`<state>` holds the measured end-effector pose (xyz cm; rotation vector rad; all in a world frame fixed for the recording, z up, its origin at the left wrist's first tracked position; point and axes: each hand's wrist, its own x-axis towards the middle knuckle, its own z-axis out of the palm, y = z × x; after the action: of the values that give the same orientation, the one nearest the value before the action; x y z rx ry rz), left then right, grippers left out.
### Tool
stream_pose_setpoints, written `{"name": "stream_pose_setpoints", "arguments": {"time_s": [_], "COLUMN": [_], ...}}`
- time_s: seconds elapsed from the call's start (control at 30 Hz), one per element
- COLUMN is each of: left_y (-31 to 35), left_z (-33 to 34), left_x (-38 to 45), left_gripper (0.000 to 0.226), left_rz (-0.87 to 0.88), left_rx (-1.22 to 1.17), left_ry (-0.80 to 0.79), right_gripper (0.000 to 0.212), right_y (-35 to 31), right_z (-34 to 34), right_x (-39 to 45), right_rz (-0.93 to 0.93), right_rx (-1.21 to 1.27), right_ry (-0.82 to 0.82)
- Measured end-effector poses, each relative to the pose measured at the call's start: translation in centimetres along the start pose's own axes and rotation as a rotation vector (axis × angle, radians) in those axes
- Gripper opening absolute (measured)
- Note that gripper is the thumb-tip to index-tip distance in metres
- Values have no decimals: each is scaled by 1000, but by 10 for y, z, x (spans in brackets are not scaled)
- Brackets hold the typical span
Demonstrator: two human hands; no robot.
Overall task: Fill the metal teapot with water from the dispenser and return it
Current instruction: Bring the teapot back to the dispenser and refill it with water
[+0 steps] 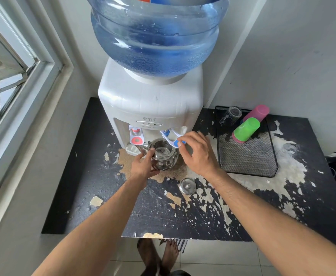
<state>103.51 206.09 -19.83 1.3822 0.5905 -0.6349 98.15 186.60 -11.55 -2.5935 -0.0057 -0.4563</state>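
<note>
Head view: the lidless shiny metal teapot (164, 156) sat under the white dispenser's (151, 104) blue tap lever (176, 138), left hand (143, 166) gripping its side, right hand (197, 152) pinching that lever above the peeling black counter (282, 206).

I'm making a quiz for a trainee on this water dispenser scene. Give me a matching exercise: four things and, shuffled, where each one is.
Things:
1. teapot
2. teapot lid
3. green cup
4. right hand

Places:
A. lying on the mesh tray
B. on the blue tap lever
C. on the table, near the front edge of the dispenser area
D. under the blue tap, held by the left hand

Pairs: 1-D, 2-C, 3-A, 4-B
</note>
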Motion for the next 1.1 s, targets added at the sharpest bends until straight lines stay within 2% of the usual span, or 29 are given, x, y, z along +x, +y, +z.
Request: {"name": "stream_pose_setpoints", "arguments": {"time_s": [0.43, 0.83, 0.93, 1.1], "left_y": [2, 2, 2, 3], "left_z": [1, 0, 0, 0], "left_x": [-2, -3, -2, -2], "left_gripper": [67, 70, 71, 70], "left_rz": [-6, -2, -6, -11], "left_rx": [-3, -22, -18, -15], "left_ry": [5, -14, -9, -5], "right_gripper": [29, 18, 16, 21], "right_y": [-4, -5, -9, -11], "right_z": [-2, -1, -2, 2], "right_x": [1, 5, 7, 10], "right_rz": [26, 72, 149, 413], "right_rx": [27, 147, 199, 312], "right_ry": [-18, 23, 31, -15]}}
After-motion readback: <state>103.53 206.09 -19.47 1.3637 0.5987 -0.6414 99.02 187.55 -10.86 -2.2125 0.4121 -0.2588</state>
